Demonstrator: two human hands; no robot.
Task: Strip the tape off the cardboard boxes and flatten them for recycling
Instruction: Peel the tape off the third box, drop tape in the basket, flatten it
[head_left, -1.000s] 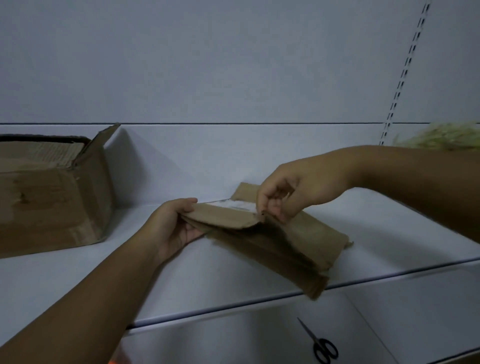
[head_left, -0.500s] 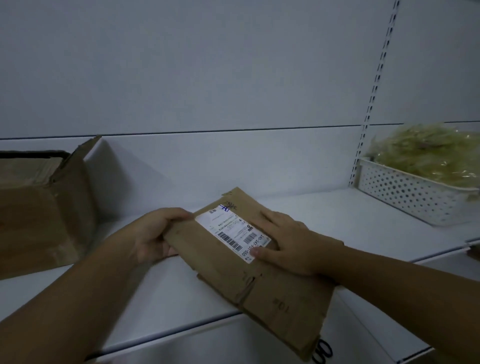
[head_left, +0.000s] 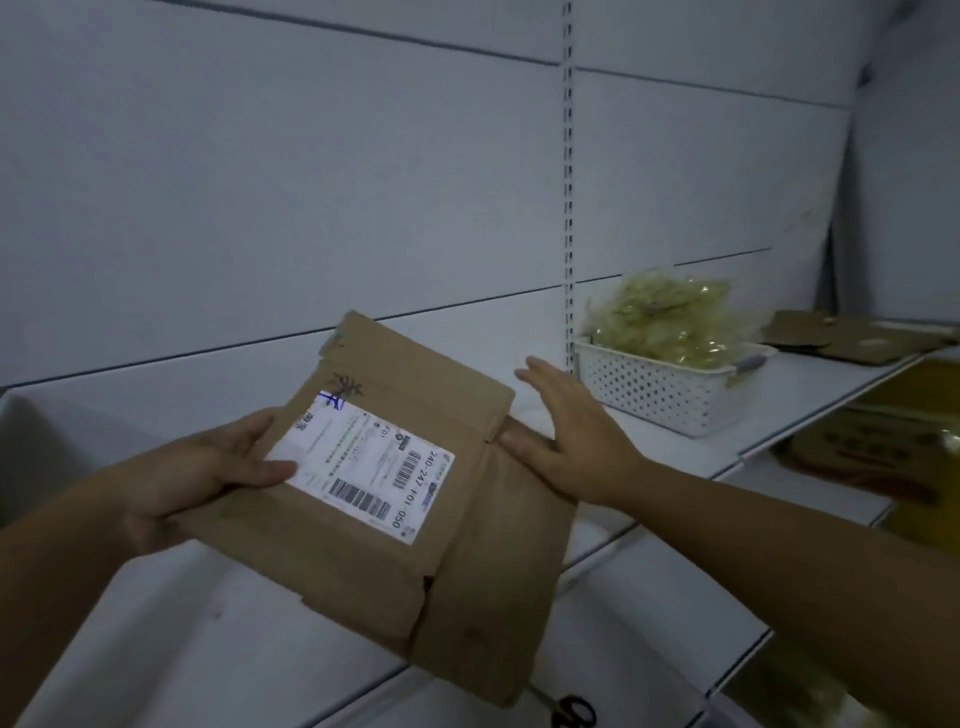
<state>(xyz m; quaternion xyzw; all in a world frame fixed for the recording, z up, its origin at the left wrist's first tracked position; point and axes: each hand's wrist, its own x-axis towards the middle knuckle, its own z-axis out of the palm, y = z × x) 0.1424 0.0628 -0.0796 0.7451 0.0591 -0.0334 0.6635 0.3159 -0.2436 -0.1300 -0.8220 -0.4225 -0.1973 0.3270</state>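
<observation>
Flattened cardboard box (head_left: 395, 530) held above the white shelf (head_left: 675, 447), shipping label (head_left: 363, 467) facing up. Left hand (head_left: 208, 473) clamps its left edge, thumb on the label. Right hand (head_left: 571, 441) rests open at the right edge, fingers spread, thumb touching cardboard.

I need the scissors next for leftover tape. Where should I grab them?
Only the black handle loops of the scissors show, on the lower shelf beneath the flattened box. Best guess: reach from the right with the free right hand and grip the loops; the blades are hidden under the cardboard.
</observation>
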